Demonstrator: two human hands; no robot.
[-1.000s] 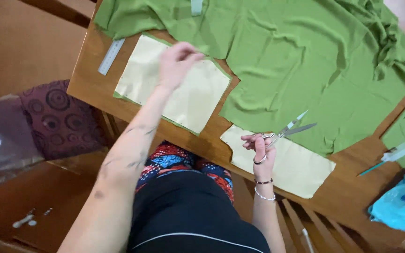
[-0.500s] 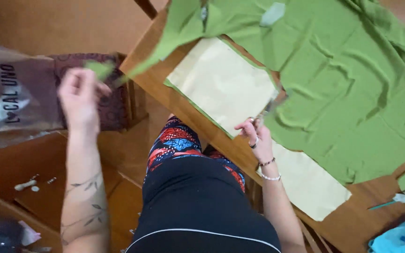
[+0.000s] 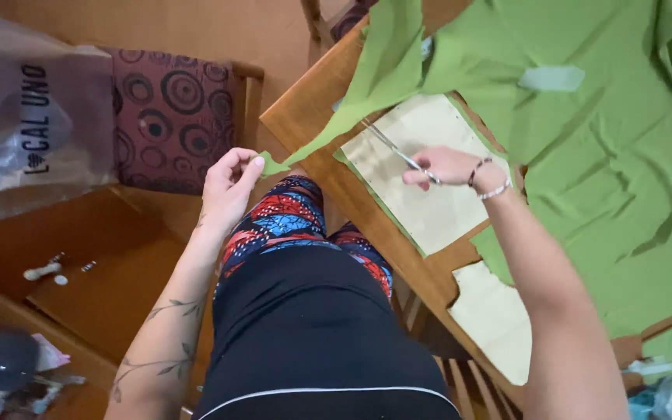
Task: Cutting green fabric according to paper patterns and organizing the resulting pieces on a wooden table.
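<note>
Two hands work over a wooden tabletop [image 3: 305,117] draped in green cloth [image 3: 600,140]. The left hand [image 3: 227,187] pinches a cloth strip [image 3: 328,136] in its grip. The right hand [image 3: 449,166] has its grip closed on scissors [image 3: 394,148].

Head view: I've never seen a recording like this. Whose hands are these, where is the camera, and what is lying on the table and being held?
The camera sits on a person's head and looks straight down, so you see their own arms, dark top and patterned leggings. The left hand pinches the end of a narrow green fabric strip pulled out off the table edge. The right hand holds scissors pointed at that strip. On the wooden table lie a large green cloth and pale paper pattern pieces. A chair with a circle-patterned cushion stands beside the table.
</note>
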